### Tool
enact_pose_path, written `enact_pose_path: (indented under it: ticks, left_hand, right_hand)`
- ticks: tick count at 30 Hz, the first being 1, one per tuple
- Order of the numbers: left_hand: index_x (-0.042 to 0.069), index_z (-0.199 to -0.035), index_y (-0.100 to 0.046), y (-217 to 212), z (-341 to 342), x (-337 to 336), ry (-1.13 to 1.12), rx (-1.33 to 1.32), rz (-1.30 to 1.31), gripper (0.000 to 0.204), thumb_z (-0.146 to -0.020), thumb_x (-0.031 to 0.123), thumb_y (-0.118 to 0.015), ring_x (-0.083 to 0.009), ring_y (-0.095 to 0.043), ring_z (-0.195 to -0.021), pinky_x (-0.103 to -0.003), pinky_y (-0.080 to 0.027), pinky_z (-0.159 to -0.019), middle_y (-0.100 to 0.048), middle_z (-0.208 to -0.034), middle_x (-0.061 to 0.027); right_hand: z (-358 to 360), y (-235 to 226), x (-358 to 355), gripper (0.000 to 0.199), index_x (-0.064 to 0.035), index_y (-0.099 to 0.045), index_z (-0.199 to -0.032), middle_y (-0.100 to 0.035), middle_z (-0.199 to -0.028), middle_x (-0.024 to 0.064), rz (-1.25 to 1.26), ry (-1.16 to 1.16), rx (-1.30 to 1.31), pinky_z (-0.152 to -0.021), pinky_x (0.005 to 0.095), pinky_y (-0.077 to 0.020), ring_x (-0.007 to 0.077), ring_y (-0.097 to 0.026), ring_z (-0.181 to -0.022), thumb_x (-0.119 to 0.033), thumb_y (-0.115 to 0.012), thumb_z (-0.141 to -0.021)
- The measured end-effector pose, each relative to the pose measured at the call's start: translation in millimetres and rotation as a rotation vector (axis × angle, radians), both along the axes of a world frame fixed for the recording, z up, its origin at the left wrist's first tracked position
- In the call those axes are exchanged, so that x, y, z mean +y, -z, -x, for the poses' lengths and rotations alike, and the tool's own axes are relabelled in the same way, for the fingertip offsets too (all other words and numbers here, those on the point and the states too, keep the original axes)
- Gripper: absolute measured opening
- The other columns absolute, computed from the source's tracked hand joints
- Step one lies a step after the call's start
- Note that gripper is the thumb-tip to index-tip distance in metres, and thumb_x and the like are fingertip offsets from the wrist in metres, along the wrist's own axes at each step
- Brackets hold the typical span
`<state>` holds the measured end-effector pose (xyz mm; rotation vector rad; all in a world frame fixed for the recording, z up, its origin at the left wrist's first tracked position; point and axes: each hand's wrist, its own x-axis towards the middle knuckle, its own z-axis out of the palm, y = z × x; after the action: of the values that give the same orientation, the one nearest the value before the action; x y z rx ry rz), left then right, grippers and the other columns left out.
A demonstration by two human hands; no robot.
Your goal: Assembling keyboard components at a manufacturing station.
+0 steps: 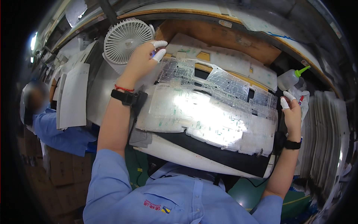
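Note:
A clear plastic sheet (227,84) with fine printed circuit lines and cut-out openings lies in front of me. Its near part, a stack of glossy translucent sheets (167,108) with green marks, reflects a bright glare. My left hand (143,59) is raised at the far left corner, white covers on thumb and forefinger, the two apart with a small bluish glint between them. Beyond the right edge is my right hand (292,110), also with white finger covers, its thumb and forefinger slightly apart. I see nothing held in either hand.
A white fan (128,41) stands at the far left. A squeeze bottle with a green nozzle (289,79) and a red pen-like item (301,100) are at right, near upright stacked sheets (324,130). Another person in blue (61,130) sits left.

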<state>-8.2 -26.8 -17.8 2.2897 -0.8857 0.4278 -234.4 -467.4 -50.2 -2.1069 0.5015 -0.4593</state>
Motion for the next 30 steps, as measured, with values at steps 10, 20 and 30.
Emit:
enact_pose_path:
  ticks: [10,20,30]
  left_hand:
    - [0.007,-0.123,-0.056,26.3,3.4,15.2,-0.143,0.469,0.106,0.035,-0.090,0.019,-0.057,-0.0123,-0.057,-0.088,-0.025,-0.046,-0.074,-0.062,-0.098,-0.0064]
    - [-0.003,-0.128,-0.047,35.6,-2.0,11.2,-0.007,0.889,0.431,0.046,-0.089,0.019,-0.061,-0.0071,-0.056,-0.082,-0.021,-0.045,-0.071,-0.062,-0.099,-0.0027]
    - [0.006,-0.108,-0.060,35.3,-2.3,15.4,0.041,0.969,0.569,0.019,-0.093,0.017,-0.056,-0.0016,-0.048,-0.067,-0.017,-0.036,-0.059,-0.059,-0.086,0.0049]
  right_hand:
    - [12.0,-15.9,7.9,0.039,-0.0074,-0.050,-0.129,-0.055,-0.119,0.0066,-0.327,-0.027,0.224,-0.079,0.0296,-0.0472,0.0154,-0.054,-0.102,-0.024,-0.051,-0.094]
    - [8.3,0.0,-5.0,0.045,0.0004,-0.045,-0.129,-0.060,-0.097,0.0045,-0.501,-0.068,0.194,-0.061,0.0196,-0.0423,0.0078,-0.052,-0.074,-0.019,-0.058,-0.090]
    - [14.5,-7.4,-8.8,0.016,-0.0011,-0.058,-0.106,-0.060,-0.081,0.0010,-0.652,-0.041,-0.108,-0.056,0.0191,-0.0434,0.0061,-0.054,-0.065,-0.007,-0.056,-0.091]
